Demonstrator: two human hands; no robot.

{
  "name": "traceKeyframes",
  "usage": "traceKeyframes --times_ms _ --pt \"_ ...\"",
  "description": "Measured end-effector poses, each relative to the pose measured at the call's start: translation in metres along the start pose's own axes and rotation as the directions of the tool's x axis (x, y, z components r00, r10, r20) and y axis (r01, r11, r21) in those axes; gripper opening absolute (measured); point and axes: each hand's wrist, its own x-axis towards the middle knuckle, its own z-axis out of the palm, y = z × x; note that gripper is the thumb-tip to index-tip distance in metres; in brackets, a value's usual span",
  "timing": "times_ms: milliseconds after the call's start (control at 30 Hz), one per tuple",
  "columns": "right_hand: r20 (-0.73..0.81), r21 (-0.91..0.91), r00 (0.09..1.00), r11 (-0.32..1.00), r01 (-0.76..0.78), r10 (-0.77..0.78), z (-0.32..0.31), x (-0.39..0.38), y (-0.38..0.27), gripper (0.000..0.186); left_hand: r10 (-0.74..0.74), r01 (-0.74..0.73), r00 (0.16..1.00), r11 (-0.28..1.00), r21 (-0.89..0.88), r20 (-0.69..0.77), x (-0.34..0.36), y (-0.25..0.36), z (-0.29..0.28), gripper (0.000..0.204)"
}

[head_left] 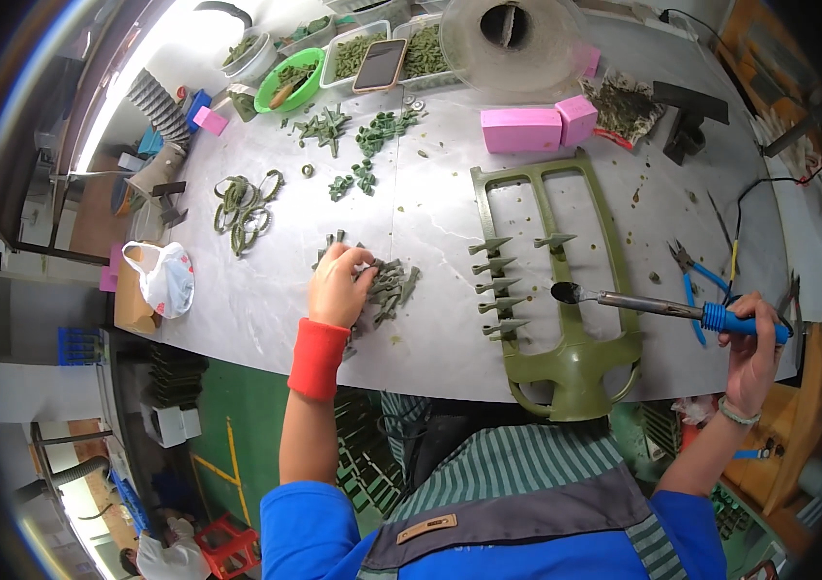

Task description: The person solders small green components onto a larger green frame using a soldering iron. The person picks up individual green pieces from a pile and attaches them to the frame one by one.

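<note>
My left hand (336, 290), a red band at its wrist, reaches into a pile of small green cone-shaped pieces (394, 290). Its fingers are bent and closed at the pile's edge; what they pinch is hidden. My right hand (751, 348) grips the blue handle of a soldering iron (662, 305). The iron's dark, spoon-like tip hovers over an olive-green frame (572, 364), which has long bars and a rounded near end. Several cone-shaped pieces (498, 285) stick out along the frame's left bar, and another (554, 241) sits on its middle bar.
Blue-handled pliers (690, 280) lie right of the frame, near the iron's cord. Pink blocks (521, 130) stand beyond it. Green rings (243, 214) and small green clusters (373, 135) lie at left and centre. Tubs, a phone (379, 66) and a round duct (511, 43) line the back.
</note>
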Motion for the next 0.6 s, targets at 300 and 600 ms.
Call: traceKeyframes --times_ms 300,600 --pt "-0.021 -0.013 1.000 1.000 0.016 -0.016 -0.004 -0.005 -0.007 0.030 -0.087 0.094 0.996 0.954 -0.285 0.036 0.003 0.016 0.000 0.008" --pt "-0.022 -0.004 1.000 1.000 -0.007 0.007 -0.007 -0.004 -0.009 0.031 -0.133 0.150 0.988 0.715 -0.683 0.077 0.003 0.048 -0.015 0.009"
